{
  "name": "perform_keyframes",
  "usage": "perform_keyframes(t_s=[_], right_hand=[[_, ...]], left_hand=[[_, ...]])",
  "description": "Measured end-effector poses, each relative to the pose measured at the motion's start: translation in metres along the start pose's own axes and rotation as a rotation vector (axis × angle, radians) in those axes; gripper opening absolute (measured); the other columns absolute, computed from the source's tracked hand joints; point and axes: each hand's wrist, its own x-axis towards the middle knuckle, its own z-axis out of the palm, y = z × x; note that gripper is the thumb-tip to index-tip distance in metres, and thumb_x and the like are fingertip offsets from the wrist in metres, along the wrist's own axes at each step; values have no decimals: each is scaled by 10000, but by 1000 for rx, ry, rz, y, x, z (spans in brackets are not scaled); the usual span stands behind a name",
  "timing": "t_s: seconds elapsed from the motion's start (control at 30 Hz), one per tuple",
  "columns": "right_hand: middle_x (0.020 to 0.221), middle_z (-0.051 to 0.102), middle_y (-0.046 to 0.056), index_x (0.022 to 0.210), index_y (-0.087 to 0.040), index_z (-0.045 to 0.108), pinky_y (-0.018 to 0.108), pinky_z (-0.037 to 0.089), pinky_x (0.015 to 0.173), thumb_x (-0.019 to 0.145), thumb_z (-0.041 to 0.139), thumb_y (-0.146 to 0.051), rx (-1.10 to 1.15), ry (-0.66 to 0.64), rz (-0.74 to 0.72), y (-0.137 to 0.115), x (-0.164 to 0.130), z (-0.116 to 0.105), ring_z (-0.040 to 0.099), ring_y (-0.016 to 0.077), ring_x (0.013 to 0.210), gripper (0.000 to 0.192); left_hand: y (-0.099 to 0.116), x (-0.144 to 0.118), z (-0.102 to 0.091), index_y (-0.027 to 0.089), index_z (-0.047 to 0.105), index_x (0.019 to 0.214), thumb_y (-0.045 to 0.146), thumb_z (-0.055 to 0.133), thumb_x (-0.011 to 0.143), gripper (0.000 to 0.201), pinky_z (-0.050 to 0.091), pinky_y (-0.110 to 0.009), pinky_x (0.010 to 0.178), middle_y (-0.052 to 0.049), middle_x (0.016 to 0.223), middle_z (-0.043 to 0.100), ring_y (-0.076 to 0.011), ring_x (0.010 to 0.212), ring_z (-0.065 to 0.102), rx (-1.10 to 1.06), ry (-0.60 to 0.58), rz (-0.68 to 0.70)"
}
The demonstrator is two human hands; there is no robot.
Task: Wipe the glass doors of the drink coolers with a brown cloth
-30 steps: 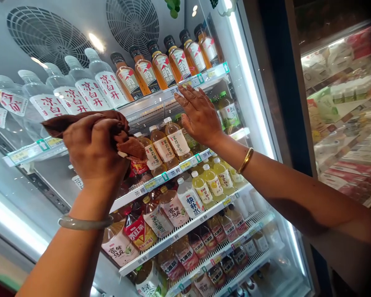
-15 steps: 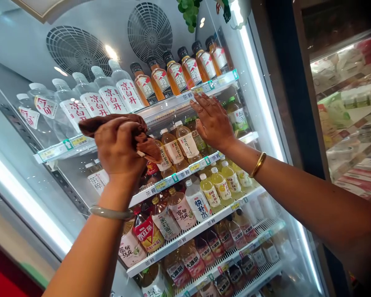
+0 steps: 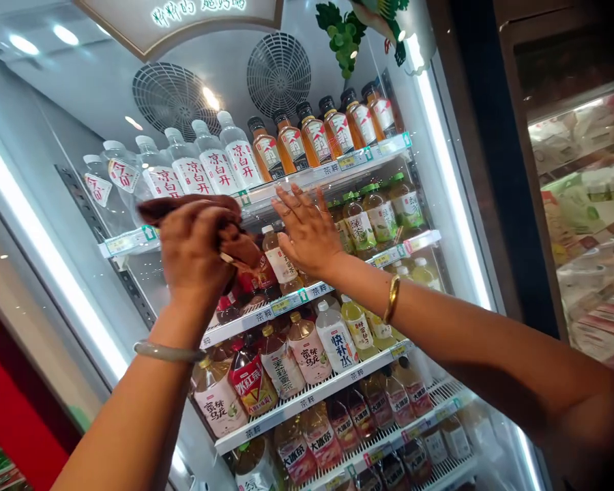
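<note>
My left hand is closed around a bunched brown cloth, raised in front of the glass door of a drinks fridge. Part of the cloth hangs out past the fingers on the right. To its right, my right hand is held up with its fingers spread, palm toward the glass; whether it touches the pane I cannot tell. Behind the glass, clear water bottles and amber bottles with black caps line the top shelf. The right hand covers some of the tea bottles on the shelf below.
Lower shelves hold more drinks, among them pink-labelled bottles and dark tea bottles. A lit sign and hanging green plastic grapes are at the top. Another stocked display stands on the right, beyond a dark frame.
My right hand has moved left, closer to the left hand. The fridge has shifted right and somewhat down in view, so the sign shows. The cloth stays in my left hand.
</note>
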Motion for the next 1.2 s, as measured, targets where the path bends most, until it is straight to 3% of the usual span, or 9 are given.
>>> perform_keyframes(t_s=[0.1, 0.23, 0.33, 0.47, 0.57, 0.7, 0.8, 1.0, 1.2], right_hand=[[1743, 245, 97, 1636, -160, 297, 609, 32, 1361, 988, 475, -294, 23, 48, -8, -8, -4, 10, 150, 282, 1648, 685], [1744, 247, 94, 1640, -175, 287, 597, 24, 1363, 1002, 452, -284, 23, 71, -23, -4, -10, 14, 158, 278, 1646, 668], [1743, 253, 91, 1634, -175, 299, 584, 32, 1365, 1005, 455, -290, 15, 83, -30, -3, -10, 14, 170, 277, 1644, 658], [1737, 275, 82, 1625, -185, 323, 574, 47, 1368, 1008, 441, -295, 27, 89, -14, -5, -10, 14, 184, 269, 1641, 637], [1739, 272, 74, 1626, -204, 321, 581, 37, 1367, 1003, 437, -288, 42, 83, -8, -5, -10, 14, 179, 267, 1643, 639], [1738, 273, 87, 1620, -173, 332, 582, 51, 1366, 1009, 422, -271, 12, 75, -15, -5, -11, 13, 181, 278, 1642, 625], [1738, 270, 90, 1622, -171, 331, 584, 60, 1366, 1008, 435, -278, -5, 72, -20, -4, -11, 13, 181, 280, 1641, 632], [1734, 288, 69, 1622, -202, 334, 574, 64, 1368, 997, 462, -293, -7, 68, -14, -4, -11, 13, 185, 265, 1641, 645], [1736, 277, 84, 1625, -188, 329, 583, 52, 1366, 1002, 443, -282, 1, 64, -22, -4, -12, 12, 184, 273, 1640, 640]], left_hand=[[15, -12, 4, 214, 670, 1225, 307, 700, 899, 340, 508, -589, 1063, -124, 1294, 655, -342, 1237, 607, 120, 154, -91], [48, -51, 10, 259, 665, 1260, 176, 607, 922, 353, 583, -456, 980, -112, 1327, 663, -286, 1218, 639, 48, -10, 266], [32, -53, 2, 292, 658, 1258, 175, 620, 921, 358, 593, -409, 978, -69, 1326, 676, -249, 1184, 660, 19, -95, 435], [1, -25, -7, 295, 640, 1262, 232, 690, 898, 373, 530, -532, 1089, -103, 1331, 652, -305, 1263, 616, 56, -2, 139], [21, -25, 0, 259, 628, 1253, 245, 693, 900, 359, 510, -567, 1106, -136, 1310, 641, -328, 1282, 591, 103, 81, -15], [53, -49, 6, 217, 607, 1316, 176, 627, 932, 387, 565, -455, 1066, -151, 1365, 635, -304, 1311, 585, 95, -97, 302], [31, -46, -6, 266, 603, 1312, 185, 625, 938, 384, 589, -436, 1025, -103, 1341, 659, -282, 1272, 620, 66, -116, 398], [-10, -28, -17, 243, 650, 1277, 332, 691, 936, 354, 481, -603, 1108, -121, 1330, 641, -327, 1293, 588, 134, 138, -122], [17, -63, -7, 261, 620, 1315, 168, 595, 938, 389, 573, -444, 1032, -98, 1358, 642, -283, 1295, 608, 46, -77, 423]])
